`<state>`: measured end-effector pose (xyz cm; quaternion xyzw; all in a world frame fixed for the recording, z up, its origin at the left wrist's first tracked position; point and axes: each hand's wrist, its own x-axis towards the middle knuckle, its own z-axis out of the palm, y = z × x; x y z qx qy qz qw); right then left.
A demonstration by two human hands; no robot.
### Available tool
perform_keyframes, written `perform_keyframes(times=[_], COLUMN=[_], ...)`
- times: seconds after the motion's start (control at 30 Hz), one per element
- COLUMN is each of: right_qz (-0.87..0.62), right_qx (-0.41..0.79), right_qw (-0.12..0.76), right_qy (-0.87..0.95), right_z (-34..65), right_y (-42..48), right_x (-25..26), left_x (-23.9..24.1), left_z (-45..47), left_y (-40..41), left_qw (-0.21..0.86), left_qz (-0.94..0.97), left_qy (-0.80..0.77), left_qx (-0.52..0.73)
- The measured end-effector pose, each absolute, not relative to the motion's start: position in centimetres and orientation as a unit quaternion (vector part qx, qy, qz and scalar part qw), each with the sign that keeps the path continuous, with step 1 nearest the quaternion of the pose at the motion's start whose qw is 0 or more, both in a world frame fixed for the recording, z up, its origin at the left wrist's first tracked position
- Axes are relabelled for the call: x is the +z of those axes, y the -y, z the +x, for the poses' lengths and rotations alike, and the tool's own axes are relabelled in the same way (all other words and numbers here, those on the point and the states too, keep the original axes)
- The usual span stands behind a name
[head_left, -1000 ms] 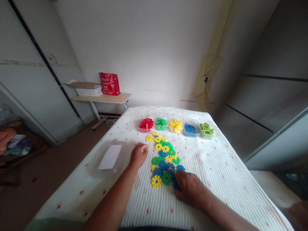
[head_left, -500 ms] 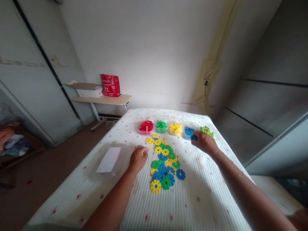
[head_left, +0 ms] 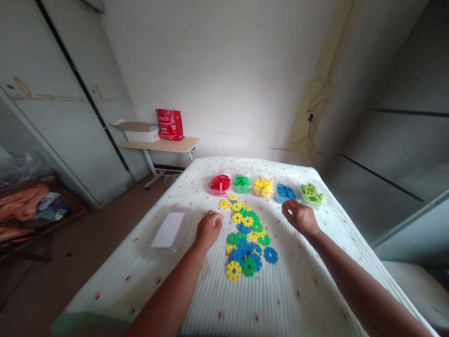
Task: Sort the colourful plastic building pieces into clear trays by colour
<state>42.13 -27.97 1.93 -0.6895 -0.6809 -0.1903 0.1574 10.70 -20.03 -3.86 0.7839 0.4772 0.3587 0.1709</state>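
A loose pile of yellow, green and blue notched plastic discs (head_left: 249, 267) lies in the middle of the bed-like surface. My left hand (head_left: 209, 227) rests at the pile's left side, its fingers curled; whatever may be inside them is hidden. Over on the right, my right hand (head_left: 300, 216) hovers just in front of the clear box of blue discs (head_left: 286, 192). A gap shows between its thumb and bent fingers, with no disc visible there. Farther left in the same row stand boxes of yellow discs (head_left: 263, 186), green discs (head_left: 242, 183) and red discs (head_left: 220, 184).
Light-green pieces (head_left: 311, 193) fill the box at the row's right end. A clear plastic lid or tray (head_left: 187, 229) with a white card (head_left: 169, 230) lies left of my left hand. Beyond the covered surface, a small table (head_left: 164, 145) carries a red bag (head_left: 170, 124).
My right hand has let go of a blue disc at the blue box and drawn back toward me. My left hand stays beside the pile. The view has shifted slightly left.
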Motion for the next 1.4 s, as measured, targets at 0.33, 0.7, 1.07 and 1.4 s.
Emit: perform_keyframes(times=[0.33,0.7,1.07,1.4], right_qz=[-0.702,-0.724,-0.731,-0.735], right_qx=[-0.099,-0.079,-0.083,-0.087], right_qw=[0.169,0.155,0.148,0.154], right_qy=[0.685,0.668,0.661,0.655], right_z=[42.3,41.9,41.8,41.6], right_y=[28.8,28.8,28.8,28.9], right_x=[-2.0,-1.6,-1.6,-1.5], left_x=[-2.5,-0.5,1.4,2.4], left_z=[10.8,13.3,14.6,14.9], left_y=[21.1,24.3,25.3,25.2], left_qw=[0.257,0.203,0.149,0.122], left_qz=[0.789,0.919,0.923,0.912], left_qy=[-0.417,-0.289,-0.346,-0.389], left_qx=[0.370,0.176,0.082,0.050])
